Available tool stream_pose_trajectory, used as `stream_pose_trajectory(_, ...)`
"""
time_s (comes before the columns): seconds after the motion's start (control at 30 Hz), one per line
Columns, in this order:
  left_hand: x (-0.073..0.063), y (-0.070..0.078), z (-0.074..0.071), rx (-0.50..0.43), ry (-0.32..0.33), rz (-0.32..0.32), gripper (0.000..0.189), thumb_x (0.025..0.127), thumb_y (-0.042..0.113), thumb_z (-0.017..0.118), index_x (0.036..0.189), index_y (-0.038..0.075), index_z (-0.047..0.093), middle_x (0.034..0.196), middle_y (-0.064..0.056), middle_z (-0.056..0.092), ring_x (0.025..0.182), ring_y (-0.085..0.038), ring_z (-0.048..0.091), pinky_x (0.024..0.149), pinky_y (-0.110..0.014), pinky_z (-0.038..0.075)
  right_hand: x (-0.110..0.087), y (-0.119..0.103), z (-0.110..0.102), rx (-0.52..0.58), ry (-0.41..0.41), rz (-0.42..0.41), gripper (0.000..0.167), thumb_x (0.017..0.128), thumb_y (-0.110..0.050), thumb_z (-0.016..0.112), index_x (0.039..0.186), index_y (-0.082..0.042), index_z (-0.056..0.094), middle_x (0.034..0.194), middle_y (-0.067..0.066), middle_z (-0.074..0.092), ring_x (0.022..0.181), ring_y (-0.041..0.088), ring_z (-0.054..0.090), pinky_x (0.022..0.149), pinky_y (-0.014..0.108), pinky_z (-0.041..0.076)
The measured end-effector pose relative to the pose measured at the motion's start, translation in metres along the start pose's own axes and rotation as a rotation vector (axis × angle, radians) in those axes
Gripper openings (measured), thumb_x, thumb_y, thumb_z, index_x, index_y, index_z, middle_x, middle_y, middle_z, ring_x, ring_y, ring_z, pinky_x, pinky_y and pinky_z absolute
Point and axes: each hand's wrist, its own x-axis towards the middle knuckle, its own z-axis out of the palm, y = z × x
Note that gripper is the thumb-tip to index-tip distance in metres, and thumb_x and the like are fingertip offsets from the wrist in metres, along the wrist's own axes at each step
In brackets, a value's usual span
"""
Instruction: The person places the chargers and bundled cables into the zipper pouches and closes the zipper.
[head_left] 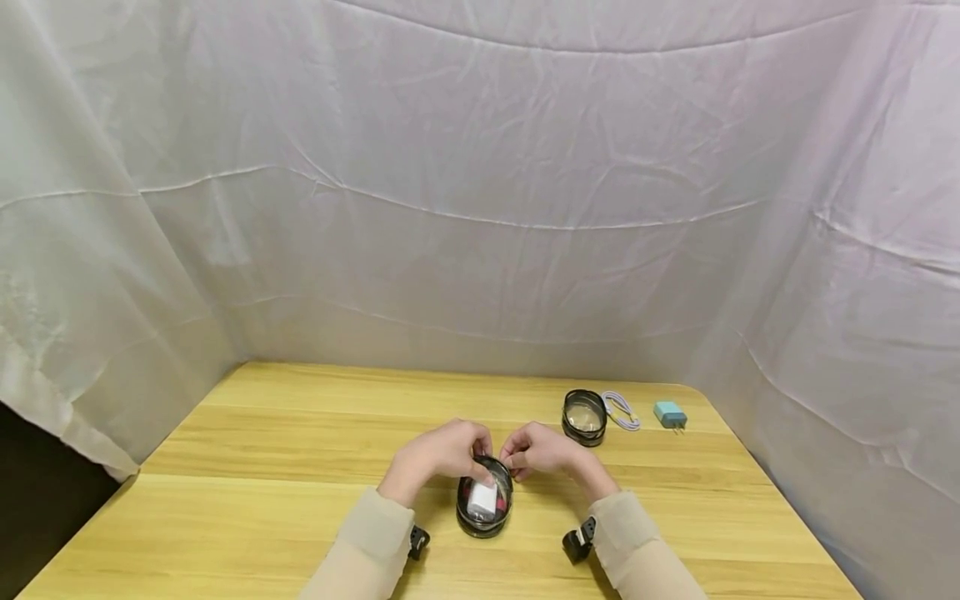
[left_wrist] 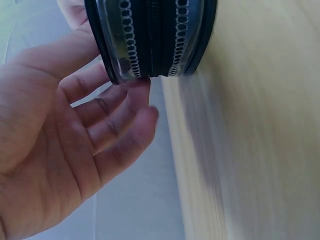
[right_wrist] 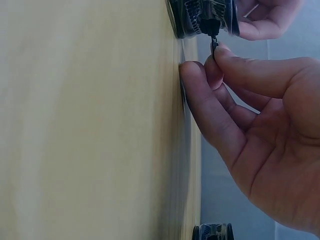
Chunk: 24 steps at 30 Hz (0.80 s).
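Note:
A small oval zip pouch, clear with black trim, stands upright on the table in front of the person. Through its clear side show a white block and something red. The left hand grips the pouch at its upper left, thumb on the near face and fingers behind it. At the pouch's upper right, the right hand pinches the black zipper pull between thumb and forefinger. The left wrist view shows the pouch's zipper band running along its edge, zipper teeth together there.
Back right on the wooden table stands a second clear, black-trimmed pouch. Beside it lie a coiled white cable and a teal plug adapter with its prongs showing. Pale curtains hang behind and at both sides.

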Motion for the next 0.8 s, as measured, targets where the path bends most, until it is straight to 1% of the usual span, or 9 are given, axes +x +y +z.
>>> stream_pose_trajectory(0.13, 0.0015, -0.0019, 0.0018, -0.012, -0.007, 0.034, 0.025, 0.08, 0.019, 0.091, 0.096, 0.016, 0.072, 0.092, 0.009, 0.068, 0.084, -0.007, 0.06, 0.077, -0.025, 0.053, 0.0009, 0.001, 0.0001, 0.001, -0.006, -0.01, 0.007, 0.097, 0.007, 0.063, 0.096, 0.007, 0.07, 0.087, 0.005, 0.07, 0.076, 0.016, 0.068, 0.075, 0.038, 0.064)
stream_pose_trajectory(0.23, 0.001, -0.0012, 0.0021, -0.036, -0.013, 0.063, 0.024, 0.08, 0.015, 0.091, 0.098, 0.015, 0.074, 0.096, 0.007, 0.071, 0.087, -0.008, 0.061, 0.079, -0.026, 0.054, 0.0009, 0.0012, 0.0001, 0.01, -0.012, -0.012, 0.008, 0.096, 0.008, 0.063, 0.097, 0.007, 0.071, 0.088, 0.005, 0.07, 0.077, 0.016, 0.069, 0.075, 0.038, 0.064)
stream_pose_trajectory(0.37, 0.0004, -0.0001, 0.0024, -0.033, -0.01, 0.073, 0.024, 0.08, 0.013, 0.09, 0.098, 0.013, 0.074, 0.096, 0.005, 0.071, 0.09, -0.01, 0.062, 0.08, -0.027, 0.054, 0.001, 0.0013, 0.0001, 0.017, -0.014, -0.005, 0.008, 0.096, 0.008, 0.063, 0.097, 0.007, 0.07, 0.088, 0.005, 0.071, 0.077, 0.016, 0.069, 0.075, 0.038, 0.064)
stream_pose_trajectory(0.6, 0.0014, -0.0014, 0.0038, -0.009, -0.005, 0.045, 0.022, 0.083, 0.015, 0.088, 0.098, 0.016, 0.072, 0.096, 0.008, 0.069, 0.091, -0.009, 0.061, 0.084, -0.028, 0.053, -0.0003, 0.0004, -0.0004, 0.012, -0.018, 0.009, 0.007, 0.097, 0.008, 0.063, 0.097, 0.007, 0.069, 0.088, 0.005, 0.069, 0.077, 0.018, 0.069, 0.076, 0.038, 0.064)
stream_pose_trajectory(0.8, 0.0006, -0.0016, 0.0014, -0.028, 0.0, 0.025, 0.022, 0.085, 0.013, 0.086, 0.098, 0.015, 0.069, 0.096, 0.007, 0.068, 0.091, -0.009, 0.061, 0.084, -0.03, 0.054, -0.0034, -0.0027, -0.0044, 0.008, -0.032, 0.026, 0.007, 0.098, 0.006, 0.063, 0.096, 0.006, 0.069, 0.087, 0.007, 0.069, 0.077, 0.02, 0.069, 0.076, 0.039, 0.064)
